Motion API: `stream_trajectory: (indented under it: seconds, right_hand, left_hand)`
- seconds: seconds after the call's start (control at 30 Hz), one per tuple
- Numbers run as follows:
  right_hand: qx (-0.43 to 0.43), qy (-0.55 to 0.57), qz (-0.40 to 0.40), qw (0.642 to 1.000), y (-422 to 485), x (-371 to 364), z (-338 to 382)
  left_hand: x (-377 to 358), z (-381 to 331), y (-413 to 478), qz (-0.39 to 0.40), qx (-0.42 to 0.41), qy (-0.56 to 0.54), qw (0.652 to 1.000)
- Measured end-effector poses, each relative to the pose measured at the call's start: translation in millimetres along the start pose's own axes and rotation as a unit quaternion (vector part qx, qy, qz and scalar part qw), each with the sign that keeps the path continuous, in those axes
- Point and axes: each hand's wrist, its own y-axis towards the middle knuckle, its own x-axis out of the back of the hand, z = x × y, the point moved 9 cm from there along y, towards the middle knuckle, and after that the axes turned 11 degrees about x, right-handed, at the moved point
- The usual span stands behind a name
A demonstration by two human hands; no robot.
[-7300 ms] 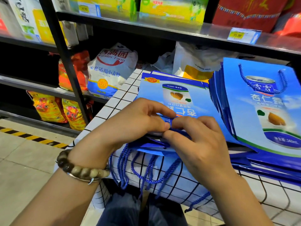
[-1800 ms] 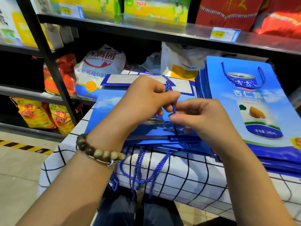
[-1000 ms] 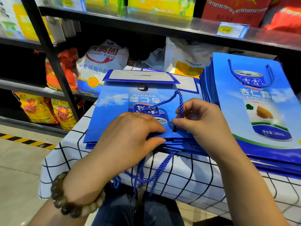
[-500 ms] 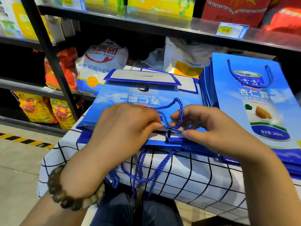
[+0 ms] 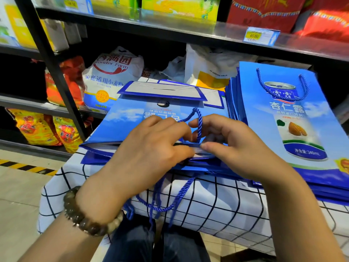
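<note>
A flat blue paper gift bag lies on top of a pile of the same bags on a white cloth with a black grid. A blue cord handle loops up from the bag's near edge. My left hand, with a bead bracelet on the wrist, pinches that near edge. My right hand pinches the same edge from the right, and the cord loop passes between its fingers. Several loose blue cords hang over the cloth's front.
A second pile of blue bags leans at the right, cord handle on top. Behind stand black shelves with a white flour sack, red and yellow packets and a price tag. Tiled floor lies at the left.
Over the last second the cord loop has stood up between my hands, and both thumbs have closed on the top bag's near edge. The view has tilted slightly.
</note>
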Motion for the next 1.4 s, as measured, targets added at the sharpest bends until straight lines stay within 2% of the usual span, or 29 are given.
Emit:
stream_trajectory:
  seconds: [0.33,0.5,0.6,0.67,0.77,0.8,0.93,1.0,1.13,1.2,1.23,1.3,1.33,1.37,1.4]
  right_hand:
    - [0.024,-0.023,-0.025,0.999,-3,-6,3]
    - [0.028,-0.085,-0.088,0.992,-9,6,-3]
    - [0.02,-0.062,-0.112,0.992,-16,10,-6]
    - [0.024,-0.065,-0.119,0.991,-18,7,-4]
    - [0.021,-0.043,-0.145,0.988,-24,5,-5]
    - [0.021,-0.035,-0.151,0.988,-25,4,-6]
    - [0.024,-0.033,-0.163,0.986,-29,4,-7]
    - [0.021,-0.043,-0.175,0.983,-32,5,-8]
    - [0.013,-0.059,-0.191,0.98,-38,5,-13]
    - [0.004,-0.076,-0.185,0.98,-39,3,-16]
    - [0.001,-0.091,-0.181,0.979,-39,3,-17]
    - [0.003,-0.117,-0.165,0.979,-39,0,-18]
    - [0.005,-0.124,-0.158,0.98,-39,0,-18]
    - [0.007,-0.132,-0.153,0.979,-39,-1,-16]
    - [0.013,-0.141,-0.145,0.979,-38,-1,-14]
  left_hand:
    - [3,4,-8,-0.038,0.005,-0.032,0.999]
    - [19,10,-14,-0.049,0.041,-0.16,0.985]
    - [10,16,-13,0.019,0.072,-0.108,0.991]
    - [2,30,-12,0.067,0.159,-0.099,0.98]
    - [-1,55,-10,0.08,0.354,-0.224,0.905]
    - [-4,57,-7,0.093,0.379,-0.228,0.892]
    - [-25,36,21,0.213,0.316,-0.105,0.919]
    - [-38,32,28,0.254,0.307,-0.123,0.909]
    - [-56,29,27,0.329,0.306,-0.226,0.864]
    - [-59,35,27,0.304,0.327,-0.25,0.859]
    - [-56,43,31,0.263,0.343,-0.233,0.871]
    - [-36,68,38,0.13,0.383,-0.142,0.903]
    - [-23,78,39,0.068,0.398,-0.108,0.908]
    - [-16,83,39,0.028,0.405,-0.101,0.908]
    - [-15,84,38,0.02,0.404,-0.11,0.908]
